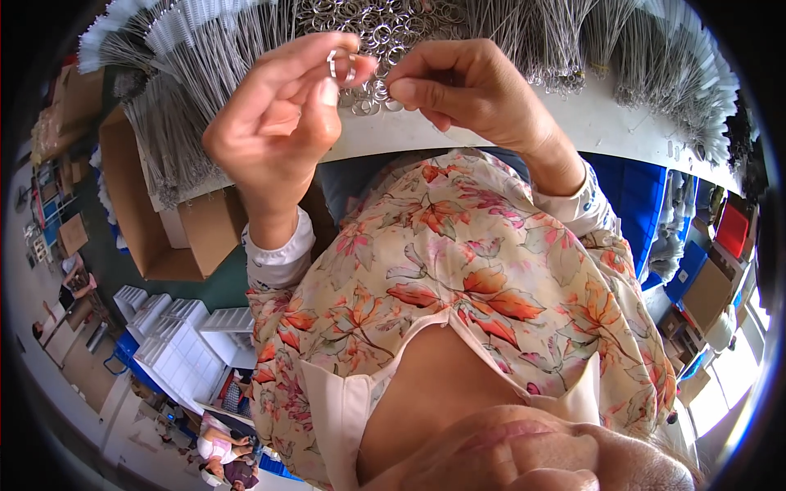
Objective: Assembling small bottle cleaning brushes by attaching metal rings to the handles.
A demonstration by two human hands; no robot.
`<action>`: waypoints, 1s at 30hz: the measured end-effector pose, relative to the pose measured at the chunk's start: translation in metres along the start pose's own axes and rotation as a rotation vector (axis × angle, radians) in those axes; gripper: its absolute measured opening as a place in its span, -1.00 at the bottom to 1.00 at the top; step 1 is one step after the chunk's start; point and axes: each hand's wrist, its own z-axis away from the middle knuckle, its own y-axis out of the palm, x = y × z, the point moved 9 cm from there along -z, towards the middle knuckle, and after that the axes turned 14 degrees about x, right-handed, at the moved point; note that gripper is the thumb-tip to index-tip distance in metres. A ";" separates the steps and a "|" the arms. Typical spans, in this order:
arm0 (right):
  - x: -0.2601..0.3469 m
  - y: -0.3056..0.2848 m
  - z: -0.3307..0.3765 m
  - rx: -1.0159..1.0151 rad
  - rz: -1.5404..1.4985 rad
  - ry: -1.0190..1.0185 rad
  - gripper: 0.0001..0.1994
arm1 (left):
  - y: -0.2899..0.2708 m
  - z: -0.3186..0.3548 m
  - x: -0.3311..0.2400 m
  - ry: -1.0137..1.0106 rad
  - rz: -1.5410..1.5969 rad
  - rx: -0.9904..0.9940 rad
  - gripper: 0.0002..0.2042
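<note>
My left hand (274,123) is raised over the front edge of the white table (393,135). Between its thumb and fingers it holds a shiny metal ring (341,65); whether this is one ring or two, I cannot tell. Just to the right, my right hand (475,94) is closed in a pinch, thumb against forefinger, close to the left fingertips. What the pinch holds, if anything, is too small to make out. Behind both hands lies a heap of metal rings (381,37), partly covered by my fingers.
Bundles of thin wire brushes with white bristles (192,41) lie left of the rings, with more wire bundles (671,74) to the right. An open cardboard box (192,237) stands below left, near white plastic crates (184,344). Blue bins (643,213) stand at right. Other people (217,446) sit farther off.
</note>
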 end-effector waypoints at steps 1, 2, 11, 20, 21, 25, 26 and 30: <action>-0.007 -0.001 0.002 0.007 -0.125 0.039 -0.79 | -0.002 0.000 -0.009 0.041 -0.086 -0.037 -0.74; -0.005 -0.002 0.003 0.002 -0.127 0.039 -0.79 | -0.004 0.000 -0.016 0.082 -0.172 -0.073 -0.77; 0.013 -0.001 -0.002 -0.093 -0.353 -0.015 -0.82 | 0.010 -0.003 -0.006 0.061 -0.459 0.025 -0.71; 0.018 -0.006 -0.011 0.135 -0.059 0.086 -0.84 | -0.001 -0.001 0.004 0.055 -0.319 -0.027 -0.73; 0.011 -0.006 -0.012 0.159 -0.104 0.149 -0.84 | 0.007 0.000 -0.006 0.098 -0.460 0.038 -0.73; -0.010 0.002 -0.007 0.280 -0.466 0.118 -0.83 | 0.018 0.001 -0.013 0.160 -0.566 0.073 -0.75; -0.012 0.002 -0.006 0.280 -0.467 0.119 -0.83 | 0.014 0.000 -0.008 0.111 -0.503 0.025 -0.76; -0.005 0.005 -0.003 0.169 -0.325 0.150 -0.84 | 0.014 0.010 -0.010 0.176 -0.579 -0.051 -0.74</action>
